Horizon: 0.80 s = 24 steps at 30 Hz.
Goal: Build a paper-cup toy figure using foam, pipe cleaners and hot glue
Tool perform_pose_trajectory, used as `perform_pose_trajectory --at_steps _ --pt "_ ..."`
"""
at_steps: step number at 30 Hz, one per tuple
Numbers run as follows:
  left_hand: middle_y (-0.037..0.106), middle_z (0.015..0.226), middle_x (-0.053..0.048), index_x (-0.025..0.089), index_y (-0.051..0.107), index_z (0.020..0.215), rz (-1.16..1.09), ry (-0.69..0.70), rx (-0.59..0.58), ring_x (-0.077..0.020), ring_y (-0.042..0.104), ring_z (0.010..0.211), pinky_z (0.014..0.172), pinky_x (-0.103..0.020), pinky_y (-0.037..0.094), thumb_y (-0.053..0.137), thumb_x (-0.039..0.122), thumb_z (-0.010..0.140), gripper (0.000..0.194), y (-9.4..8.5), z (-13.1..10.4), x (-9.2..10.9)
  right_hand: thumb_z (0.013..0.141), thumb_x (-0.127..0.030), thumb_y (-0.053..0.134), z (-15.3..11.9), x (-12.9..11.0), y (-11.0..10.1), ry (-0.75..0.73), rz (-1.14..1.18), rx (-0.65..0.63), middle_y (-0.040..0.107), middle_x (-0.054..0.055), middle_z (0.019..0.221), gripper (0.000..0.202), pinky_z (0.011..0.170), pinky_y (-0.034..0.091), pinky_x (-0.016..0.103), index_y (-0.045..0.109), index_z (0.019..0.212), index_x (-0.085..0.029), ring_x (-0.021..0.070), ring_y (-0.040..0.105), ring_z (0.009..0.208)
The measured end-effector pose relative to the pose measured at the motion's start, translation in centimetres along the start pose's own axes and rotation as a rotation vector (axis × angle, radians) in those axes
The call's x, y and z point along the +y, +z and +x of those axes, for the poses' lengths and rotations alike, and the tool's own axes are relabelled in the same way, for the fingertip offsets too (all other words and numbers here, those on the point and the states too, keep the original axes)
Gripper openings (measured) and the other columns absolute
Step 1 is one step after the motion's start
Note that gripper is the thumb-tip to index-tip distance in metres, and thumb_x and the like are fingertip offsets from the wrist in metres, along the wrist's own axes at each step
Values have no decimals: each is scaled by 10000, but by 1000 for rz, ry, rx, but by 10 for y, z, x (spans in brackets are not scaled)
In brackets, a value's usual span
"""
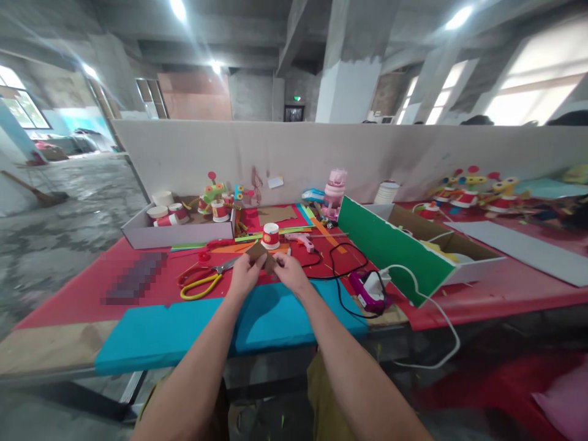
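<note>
Between both hands is a small piece of brown cardboard (258, 252), held up over the near part of the table. My left hand (247, 272) pinches its left side, and my right hand (287, 269) has its fingers closed at its right edge. Just beyond the cardboard stands a white and red paper cup (270, 236). A pink glue gun (301, 240) lies to the right of the cup. Left of my left hand are scissors (202, 286) with yellow handles and a red-handled tool (190, 275).
A white box (184, 236) with cups and small figures stands back left. A green-sided box (390, 245) is at right, beside a purple power strip (367, 291) with trailing cords. A blue board (184, 334) lines the front edge. A pink bottle (335, 190) stands behind.
</note>
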<state>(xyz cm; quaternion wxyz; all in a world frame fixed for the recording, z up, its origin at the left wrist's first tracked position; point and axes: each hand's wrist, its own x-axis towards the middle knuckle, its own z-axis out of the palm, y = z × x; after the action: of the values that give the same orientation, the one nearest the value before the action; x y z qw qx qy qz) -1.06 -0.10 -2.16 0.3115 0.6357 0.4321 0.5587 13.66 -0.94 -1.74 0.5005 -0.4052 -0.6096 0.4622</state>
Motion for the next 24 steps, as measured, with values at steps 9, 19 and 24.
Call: perform_pose_trajectory --at_steps 9,19,24 --pt "601 596 3 138 639 732 -387 -222 29 -104 499 511 495 -236 394 755 516 640 406 3 1 12 671 -333 699 -2 -8 -7 -15 27 -86 604 -22 658 218 625 440 248 555 722 -176 126 556 622" --pt "576 544 17 136 634 668 -352 -203 89 -83 476 471 467 -219 374 777 441 626 339 -4 0 15 704 -254 675 -9 -15 -9 22 95 -218 665 10 809 217 729 461 263 631 894 -158 143 602 743" --pt "570 531 21 142 631 649 -302 -171 77 -86 471 474 467 -219 369 773 449 627 339 -1 -1 15 792 -313 595 -3 -6 -5 10 -12 -107 635 -2 709 167 644 426 241 645 777 -154 134 562 661"
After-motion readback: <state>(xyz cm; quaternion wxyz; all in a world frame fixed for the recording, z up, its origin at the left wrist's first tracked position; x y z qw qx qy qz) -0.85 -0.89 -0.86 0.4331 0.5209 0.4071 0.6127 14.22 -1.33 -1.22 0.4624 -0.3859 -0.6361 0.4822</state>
